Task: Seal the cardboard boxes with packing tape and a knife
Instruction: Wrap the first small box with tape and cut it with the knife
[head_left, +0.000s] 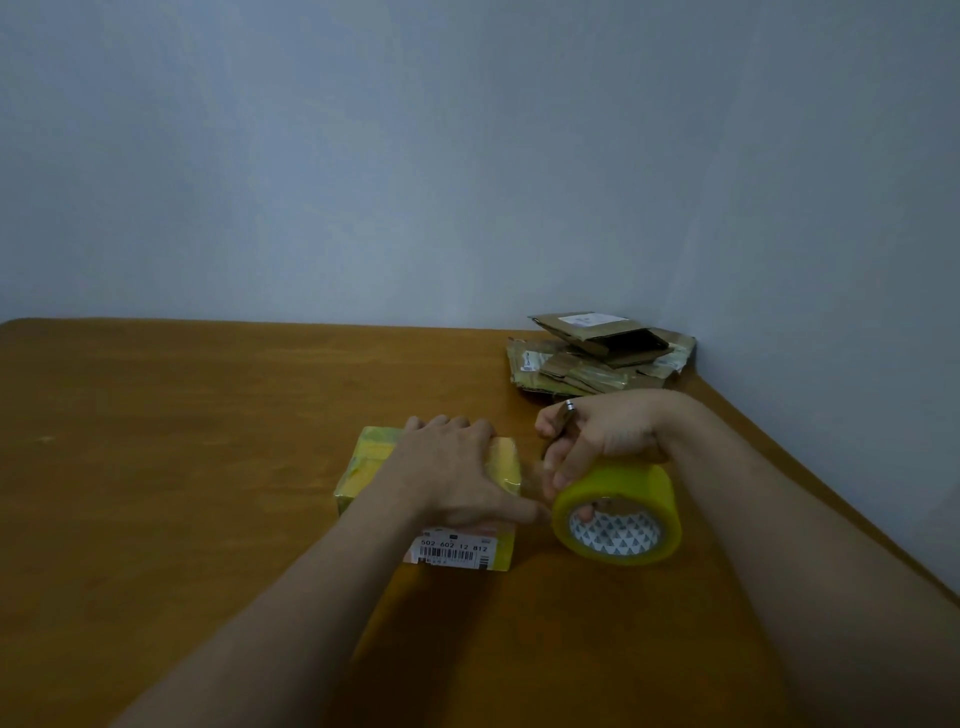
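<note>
My two forearms come in from the bottom edge. The left hand lies flat on top of the box, fingers straight and spread, thumb stretched toward the roll of tape. The right hand is curled over the top of that roll, one finger showing through the core. It also pinches what I take to be the knife (only a metal end and a dark shaft show). The roll stands on edge on the desk, just beside the box's right side.

I judge the box light and a little soft-walled. Its glossy wrap looks slick, so a flat palm pressing down should hold it better than a grip on the sides. The roll is stiff and best held through the core.

The box is small, wrapped in yellowish tape, with a white barcode label on its near face. Whether a strip runs from roll to box I cannot tell. A pile of flattened boxes sits well apart in the far corner.
</note>
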